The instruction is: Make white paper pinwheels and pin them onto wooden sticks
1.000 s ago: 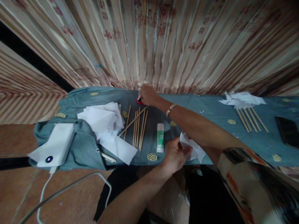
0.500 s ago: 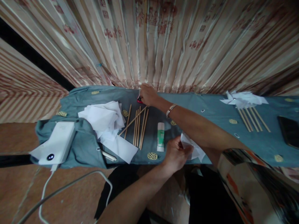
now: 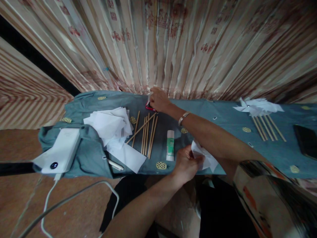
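My left hand pinches a piece of folded white paper at the near edge of the table covered in blue cloth. My right hand reaches across to the far edge, fingers closed over a small red object that is mostly hidden. Several wooden sticks lie between the hands, with a green-and-white glue stick beside them. A loose pile of white paper squares sits to the left of the sticks.
A white power bank with a cable rests on the left end. At the right lie several more sticks under folded white paper shapes, and a black phone. A patterned curtain hangs behind.
My right hand has shifted slightly over the red object at the far edge. The left hand keeps its pinch on the paper.
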### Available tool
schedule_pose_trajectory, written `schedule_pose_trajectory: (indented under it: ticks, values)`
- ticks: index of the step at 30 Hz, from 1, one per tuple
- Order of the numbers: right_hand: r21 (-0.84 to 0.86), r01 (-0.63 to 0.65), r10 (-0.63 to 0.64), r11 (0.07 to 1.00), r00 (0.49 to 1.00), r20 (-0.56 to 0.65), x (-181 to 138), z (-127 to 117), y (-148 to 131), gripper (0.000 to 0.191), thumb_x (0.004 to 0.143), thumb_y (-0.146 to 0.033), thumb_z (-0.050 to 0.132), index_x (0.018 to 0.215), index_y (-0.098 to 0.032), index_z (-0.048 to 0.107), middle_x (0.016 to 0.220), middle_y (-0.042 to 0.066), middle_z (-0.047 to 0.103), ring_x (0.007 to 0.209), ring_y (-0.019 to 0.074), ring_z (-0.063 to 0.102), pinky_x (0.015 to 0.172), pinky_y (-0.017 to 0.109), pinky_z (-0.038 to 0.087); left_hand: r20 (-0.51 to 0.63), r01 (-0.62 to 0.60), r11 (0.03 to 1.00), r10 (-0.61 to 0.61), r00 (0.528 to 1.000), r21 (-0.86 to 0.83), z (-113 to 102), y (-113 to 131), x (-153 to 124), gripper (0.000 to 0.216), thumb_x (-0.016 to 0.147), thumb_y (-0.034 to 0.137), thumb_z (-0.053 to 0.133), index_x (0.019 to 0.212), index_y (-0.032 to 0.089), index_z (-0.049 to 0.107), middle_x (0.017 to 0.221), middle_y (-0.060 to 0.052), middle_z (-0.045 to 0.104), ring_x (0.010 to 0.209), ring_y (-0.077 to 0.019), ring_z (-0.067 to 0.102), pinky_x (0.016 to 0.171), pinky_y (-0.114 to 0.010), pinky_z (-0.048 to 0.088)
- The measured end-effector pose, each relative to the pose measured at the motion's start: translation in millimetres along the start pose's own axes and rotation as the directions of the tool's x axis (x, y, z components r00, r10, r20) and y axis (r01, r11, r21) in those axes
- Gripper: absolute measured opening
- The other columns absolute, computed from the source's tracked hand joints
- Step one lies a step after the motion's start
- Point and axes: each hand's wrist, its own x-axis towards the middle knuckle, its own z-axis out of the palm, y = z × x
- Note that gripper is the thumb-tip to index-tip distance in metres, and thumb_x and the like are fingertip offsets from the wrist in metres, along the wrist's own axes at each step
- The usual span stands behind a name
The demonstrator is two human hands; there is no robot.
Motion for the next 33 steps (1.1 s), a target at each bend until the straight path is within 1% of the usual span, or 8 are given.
schedule_pose_trajectory:
  ticks: [5, 9, 14, 19, 21, 24, 29, 33]
  values:
    - [0.187, -0.081, 0.096, 0.979, 0.992, -0.075, -13.0, -30.8, 11.5, 0.022, 0.081, -0.01, 0.052, 0.087, -0.011, 0.074, 0.115, 0.014, 0.066, 0.116, 0.0273, 0.056, 0.102, 0.041, 0.042, -0.028, 0.029, 0.999, -0.028, 0.999, 0.031, 3.5, 3.5, -3.2, 0.02, 0.061, 0.009, 0.065, 0.079, 0.016, 0.068, 0.065, 0.003, 0.064, 0.059, -0.0109, 0.055, 0.06, -0.023, 0.043]
    - [0.491, -0.097, 0.218, 0.866, 0.956, -0.196, -55.2, -71.3, 42.5, 0.014, 0.079, -0.015, 0.058, 0.073, -0.013, 0.07, 0.097, 0.008, 0.069, 0.102, 0.0242, 0.065, 0.089, 0.039, 0.05, -0.052, -0.004, 1.0, 0.005, 0.999, 0.03, 0.5, 13.2, -2.3, 0.017, 0.06, 0.011, 0.068, 0.076, 0.016, 0.069, 0.066, 0.001, 0.067, 0.06, -0.0116, 0.057, 0.06, -0.024, 0.043]
    - [0.805, -0.055, 0.538, 0.591, 0.771, -0.342, -168.0, -96.8, 77.3, 0.012, 0.079, -0.03, 0.065, 0.072, -0.022, 0.069, 0.099, 0.003, 0.074, 0.103, 0.0234, 0.069, 0.093, 0.046, 0.052, -0.125, -0.095, 0.995, 0.09, 0.988, -0.034, -10.5, 29.8, 6.3, 0.031, 0.05, 0.02, 0.08, 0.08, 0.015, 0.072, 0.073, -0.002, 0.072, 0.064, -0.014, 0.061, 0.065, -0.027, 0.048]
    - [0.878, -0.243, 0.788, 0.412, 0.58, -0.209, -276.2, -48.9, 63.0, 0.008, 0.072, -0.031, 0.068, 0.067, -0.025, 0.069, 0.096, 0.005, 0.075, 0.1, 0.0268, 0.07, 0.099, 0.052, 0.05, -0.21, -0.165, 0.983, 0.178, 0.961, 0.079, -14.4, 40.3, 10.5, 0.028, 0.051, 0.022, 0.08, 0.078, 0.016, 0.072, 0.077, -0.001, 0.074, 0.071, -0.0157, 0.065, 0.075, -0.029, 0.05]
    - [0.827, -0.337, 0.791, 0.449, 0.581, -0.192, -297.0, -22.9, 50.0, 0.009, 0.072, -0.033, 0.067, 0.068, -0.024, 0.069, 0.099, 0.007, 0.075, 0.1, 0.0282, 0.07, 0.098, 0.053, 0.05, -0.218, -0.167, 0.98, 0.187, 0.958, 0.107, -13.5, 41.3, 11.1, 0.029, 0.051, 0.023, 0.081, 0.078, 0.017, 0.072, 0.076, -0.001, 0.074, 0.069, -0.0156, 0.065, 0.074, -0.029, 0.051]
    - [0.684, -0.403, 0.718, 0.608, 0.646, -0.257, -306.8, 1.4, 36.7, 0.012, 0.078, -0.031, 0.061, 0.072, -0.024, 0.069, 0.111, 0.009, 0.072, 0.11, 0.028, 0.067, 0.102, 0.052, 0.047, -0.224, -0.183, 0.976, 0.206, 0.953, 0.119, -10.9, 41.6, 12.6, 0.027, 0.051, 0.025, 0.082, 0.074, 0.018, 0.071, 0.073, 0.0, 0.073, 0.066, -0.0151, 0.064, 0.071, -0.029, 0.05]
    - [0.459, -0.438, 0.598, 0.773, 0.745, -0.295, -306.6, 8.5, 36.3, 0.017, 0.086, -0.026, 0.055, 0.081, -0.021, 0.07, 0.129, 0.015, 0.064, 0.125, 0.0312, 0.057, 0.108, 0.053, 0.042, -0.23, -0.22, 0.967, 0.244, 0.942, 0.127, -7.4, 41.5, 16.1, 0.025, 0.05, 0.023, 0.082, 0.073, 0.018, 0.07, 0.071, 0.002, 0.073, 0.065, -0.0136, 0.063, 0.071, -0.028, 0.05]
    - [0.39, -0.434, 0.557, 0.812, 0.777, -0.294, -310.5, 8.3, 39.1, 0.018, 0.088, -0.026, 0.054, 0.083, -0.021, 0.071, 0.128, 0.014, 0.065, 0.122, 0.0311, 0.059, 0.107, 0.053, 0.043, -0.232, -0.244, 0.957, 0.276, 0.933, 0.157, -8.3, 40.1, 18.8, 0.026, 0.051, 0.023, 0.082, 0.073, 0.018, 0.07, 0.073, 0.001, 0.072, 0.067, -0.014, 0.064, 0.073, -0.029, 0.05]
